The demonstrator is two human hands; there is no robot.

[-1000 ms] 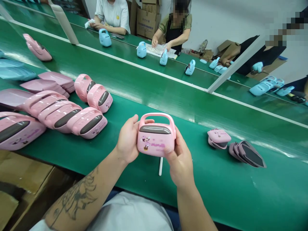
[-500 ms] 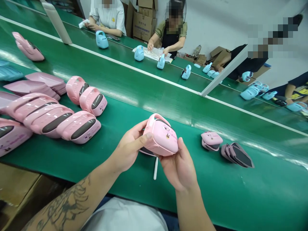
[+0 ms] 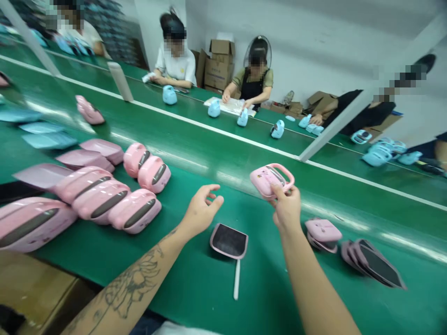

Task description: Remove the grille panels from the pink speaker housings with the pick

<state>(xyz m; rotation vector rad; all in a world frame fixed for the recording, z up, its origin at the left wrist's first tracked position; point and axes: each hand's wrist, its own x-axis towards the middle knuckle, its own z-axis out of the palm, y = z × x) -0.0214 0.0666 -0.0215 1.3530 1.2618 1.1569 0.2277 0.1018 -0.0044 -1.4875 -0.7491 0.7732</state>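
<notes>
Pink handled case [image 3: 270, 180]: one unit, raised above the green conveyor belt [image 3: 209, 158], right of centre. It is pinched at its near edge by the right hand [image 3: 288, 209], thumb and fingers closed on the shell. Judged a light, rigid, glossy plastic moulding, probably slick; the loop handle or the flanks look the surest hold. Left hand [image 3: 200, 211]: empty, fingers spread and loosely curled over the belt. Between the hands lie a dark pink-rimmed panel [image 3: 228, 241] and a white stick [image 3: 237, 279]. Left: row of pink cases [image 3: 104, 204].
</notes>
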